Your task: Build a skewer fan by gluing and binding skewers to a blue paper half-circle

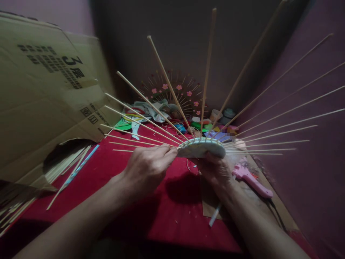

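Note:
A round, pale disc [201, 148] is held up above the table, tilted so that I see it nearly edge-on. Many thin wooden sticks [167, 77] radiate from its rim like sun rays. My right hand [215, 171] grips the disc from below at its right side, thumb on the near face. At the left edge, my left hand [151, 163] is closed with its fingertips pinched on a thin wooden stick close to the rim. The fingers hide part of that stick and the neighbouring ones.
A red cloth [172, 219] covers the table. Left stands a cardboard box [54, 90] with loose sticks [67, 162] in its opening. A pink glue gun [252, 180] lies right on a cardboard sheet [277, 212]. Behind are a flower-decorated stick fan [179, 87] and a cup [215, 115].

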{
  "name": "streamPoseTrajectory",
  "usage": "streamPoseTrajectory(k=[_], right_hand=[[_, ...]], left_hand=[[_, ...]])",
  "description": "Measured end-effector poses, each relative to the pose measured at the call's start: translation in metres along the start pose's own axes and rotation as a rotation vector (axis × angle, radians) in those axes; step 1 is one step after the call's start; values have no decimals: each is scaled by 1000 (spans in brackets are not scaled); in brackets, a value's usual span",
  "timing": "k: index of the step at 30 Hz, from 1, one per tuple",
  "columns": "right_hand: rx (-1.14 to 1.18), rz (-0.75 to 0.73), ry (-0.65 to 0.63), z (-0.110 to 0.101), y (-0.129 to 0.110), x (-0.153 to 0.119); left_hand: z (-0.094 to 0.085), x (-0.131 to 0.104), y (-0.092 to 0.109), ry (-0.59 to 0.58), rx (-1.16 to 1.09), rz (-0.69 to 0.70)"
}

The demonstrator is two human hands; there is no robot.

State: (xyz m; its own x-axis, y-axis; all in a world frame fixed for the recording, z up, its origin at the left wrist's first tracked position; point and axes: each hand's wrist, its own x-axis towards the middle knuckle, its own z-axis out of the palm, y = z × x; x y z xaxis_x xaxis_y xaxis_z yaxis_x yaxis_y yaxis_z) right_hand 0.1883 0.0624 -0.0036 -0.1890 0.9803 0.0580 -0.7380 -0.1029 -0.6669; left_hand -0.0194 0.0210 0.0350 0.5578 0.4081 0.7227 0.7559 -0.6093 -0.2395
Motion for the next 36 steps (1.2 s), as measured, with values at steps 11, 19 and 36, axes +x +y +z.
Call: streamPoseTrajectory(k=[11, 19, 36], right_hand=[[24, -16, -5, -1, 2, 2], [54, 35, -9, -4, 3, 3], [45, 52, -59, -4, 3, 1]], left_hand=[[7, 0, -7, 57, -86, -72], [10, 1, -2, 105, -207, -97], [13, -4, -3, 119, -190, -104]])
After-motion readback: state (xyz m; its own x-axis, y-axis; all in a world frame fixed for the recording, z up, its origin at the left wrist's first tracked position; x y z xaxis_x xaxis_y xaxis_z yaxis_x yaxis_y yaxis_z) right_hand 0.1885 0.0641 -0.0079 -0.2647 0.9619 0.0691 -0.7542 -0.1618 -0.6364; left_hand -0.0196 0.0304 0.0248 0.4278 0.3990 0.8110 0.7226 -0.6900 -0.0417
